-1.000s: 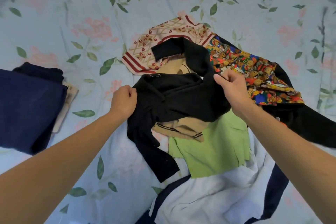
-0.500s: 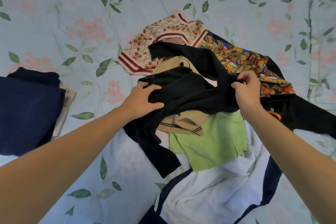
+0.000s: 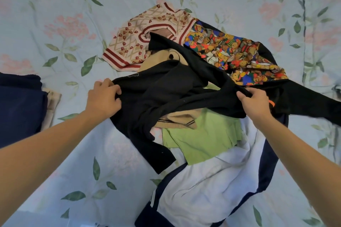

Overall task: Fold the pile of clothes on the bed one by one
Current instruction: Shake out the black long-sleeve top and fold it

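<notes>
At the centre of the frame, a black knit garment [image 3: 166, 90] is stretched between two bare hands above a heap of unfolded clothes on a floral bedsheet [image 3: 55, 14]. The left hand [image 3: 103, 97], at middle left, has its fingers curled round a bunched edge of the soft, matte black fabric; the right hand [image 3: 255, 103], at middle right, pinches the opposite edge between thumb and curled fingers. One long sleeve of the garment hangs toward the lower centre and lies limp on the sheet. Beneath it sit a tan knit piece [image 3: 177, 118] with dark striped ribbing, a smooth light-green top [image 3: 201, 142] and, at the bottom of the frame, a crumpled white garment with navy trim [image 3: 212, 190]. Toward the upper centre lie a cream sweater with red hearts and red-striped hem [image 3: 132, 42] and a glossy, multicoloured teddy-bear print cloth [image 3: 230, 51]. Another black piece [image 3: 304, 101] trails off to the right edge. At the left edge, a squared-off stack of folded navy clothes [image 3: 18, 107] rests on the pale sheet.
</notes>
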A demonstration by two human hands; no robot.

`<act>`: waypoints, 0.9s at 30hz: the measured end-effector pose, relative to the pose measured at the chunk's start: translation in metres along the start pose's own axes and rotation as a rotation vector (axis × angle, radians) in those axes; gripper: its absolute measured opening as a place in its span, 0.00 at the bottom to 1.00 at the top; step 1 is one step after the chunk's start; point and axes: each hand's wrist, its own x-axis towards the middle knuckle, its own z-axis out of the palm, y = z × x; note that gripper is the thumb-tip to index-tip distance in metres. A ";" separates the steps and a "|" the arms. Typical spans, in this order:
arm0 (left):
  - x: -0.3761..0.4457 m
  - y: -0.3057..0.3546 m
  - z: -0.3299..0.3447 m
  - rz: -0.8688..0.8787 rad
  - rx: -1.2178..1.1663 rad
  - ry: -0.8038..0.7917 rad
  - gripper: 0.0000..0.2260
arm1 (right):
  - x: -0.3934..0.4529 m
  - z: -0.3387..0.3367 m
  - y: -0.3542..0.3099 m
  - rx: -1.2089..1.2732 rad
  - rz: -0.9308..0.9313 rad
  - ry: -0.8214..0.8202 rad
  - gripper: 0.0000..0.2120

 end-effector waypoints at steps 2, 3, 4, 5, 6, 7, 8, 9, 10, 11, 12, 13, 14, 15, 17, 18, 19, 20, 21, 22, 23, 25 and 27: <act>-0.007 0.038 -0.002 0.125 -0.035 0.112 0.13 | -0.004 0.002 -0.004 0.021 -0.090 -0.027 0.11; -0.013 0.061 -0.003 0.224 -0.083 0.129 0.16 | -0.008 0.004 -0.008 0.013 -0.155 -0.029 0.13; -0.019 0.085 -0.003 0.310 -0.142 0.088 0.21 | -0.012 0.005 -0.013 0.001 -0.219 -0.029 0.13; -0.023 0.106 0.001 0.356 -0.199 -0.003 0.26 | -0.015 0.005 -0.017 0.001 -0.274 -0.031 0.12; -0.028 0.125 0.006 0.360 -0.229 -0.111 0.30 | -0.018 0.004 -0.022 0.001 -0.329 -0.033 0.10; -0.031 0.138 0.013 0.338 -0.236 -0.196 0.32 | -0.019 0.003 -0.025 -0.006 -0.388 -0.028 0.11; -0.032 0.146 0.019 0.313 -0.252 -0.241 0.30 | -0.022 -0.001 -0.032 -0.011 -0.442 -0.019 0.12; -0.034 0.150 0.020 0.290 -0.296 -0.241 0.23 | -0.024 -0.006 -0.040 -0.014 -0.482 -0.013 0.12; -0.034 0.150 0.017 0.268 -0.367 -0.221 0.14 | -0.028 -0.013 -0.052 -0.015 -0.520 -0.012 0.11; -0.035 0.148 0.010 0.242 -0.430 -0.204 0.08 | -0.032 -0.021 -0.065 -0.020 -0.557 -0.015 0.10; -0.036 0.145 0.000 0.210 -0.471 -0.183 0.07 | -0.038 -0.030 -0.080 -0.029 -0.593 -0.021 0.09; -0.036 0.143 -0.014 0.186 -0.495 -0.154 0.08 | -0.043 -0.039 -0.095 -0.036 -0.623 -0.037 0.07; -0.038 0.144 -0.033 0.187 -0.517 -0.109 0.12 | -0.047 -0.050 -0.111 -0.048 -0.651 -0.064 0.06; -0.041 0.148 -0.057 0.227 -0.549 -0.043 0.18 | -0.054 -0.060 -0.130 -0.064 -0.676 -0.104 0.05; -0.048 0.170 -0.120 0.376 -0.648 0.050 0.30 | -0.070 -0.084 -0.172 -0.105 -0.711 -0.209 0.06; -0.051 0.185 -0.157 0.453 -0.678 0.037 0.34 | -0.080 -0.096 -0.196 -0.138 -0.724 -0.261 0.06; -0.055 0.201 -0.193 0.516 -0.688 -0.012 0.35 | -0.092 -0.108 -0.218 -0.171 -0.745 -0.296 0.06; -0.058 0.214 -0.228 0.569 -0.689 -0.088 0.31 | -0.104 -0.122 -0.240 -0.193 -0.768 -0.306 0.06; -0.060 0.226 -0.261 0.614 -0.671 -0.173 0.24 | -0.116 -0.137 -0.260 -0.202 -0.784 -0.292 0.07; -0.063 0.236 -0.292 0.642 -0.636 -0.230 0.16 | -0.126 -0.155 -0.277 -0.196 -0.783 -0.260 0.08; -0.067 0.243 -0.319 0.647 -0.613 -0.245 0.10 | -0.135 -0.174 -0.290 -0.162 -0.760 -0.212 0.09; -0.079 0.249 -0.368 0.631 -0.628 -0.211 0.09 | -0.154 -0.213 -0.303 -0.013 -0.676 -0.116 0.11; -0.098 0.253 -0.407 0.629 -0.683 -0.150 0.09 | -0.175 -0.246 -0.302 0.126 -0.592 -0.101 0.11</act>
